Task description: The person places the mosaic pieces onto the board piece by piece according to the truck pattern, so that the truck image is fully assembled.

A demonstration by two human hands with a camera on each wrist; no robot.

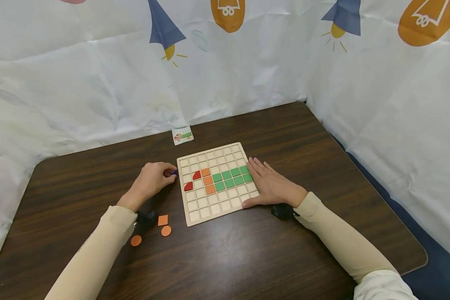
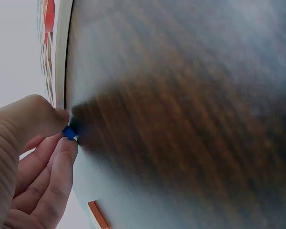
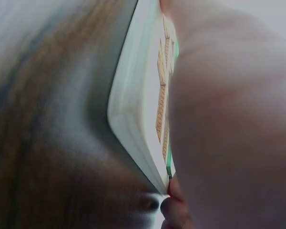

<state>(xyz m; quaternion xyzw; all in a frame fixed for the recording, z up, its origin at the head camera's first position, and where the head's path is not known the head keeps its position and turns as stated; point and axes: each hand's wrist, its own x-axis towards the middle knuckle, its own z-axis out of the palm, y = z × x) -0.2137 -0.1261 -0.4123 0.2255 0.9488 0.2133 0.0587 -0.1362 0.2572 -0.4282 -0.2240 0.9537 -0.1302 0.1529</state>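
Between thumb and fingertips my left hand [image 1: 149, 185] pinches a small blue piece [image 2: 69, 132], just off the left edge of a wooden grid board [image 1: 204, 212]. Flat against the board's right edge lies my right hand [image 1: 273, 186], its fingers extended over the rim and its thumb at the near corner. Set in the grid are two rows of green squares [image 1: 228, 183], a column of orange squares [image 1: 208, 180] and two red rounded pieces [image 1: 188, 186]. The right wrist view shows the board's thick pale edge [image 3: 128, 112], with the palm covering much of the grid.
Near my left wrist lie a loose orange square [image 1: 163, 220] and two orange discs [image 1: 166, 231]. Behind the board is a small printed card [image 1: 182, 135] with a coloured grid picture. A patterned white curtain [image 1: 97, 83] borders the far side of the dark wooden table [image 1: 225, 262].
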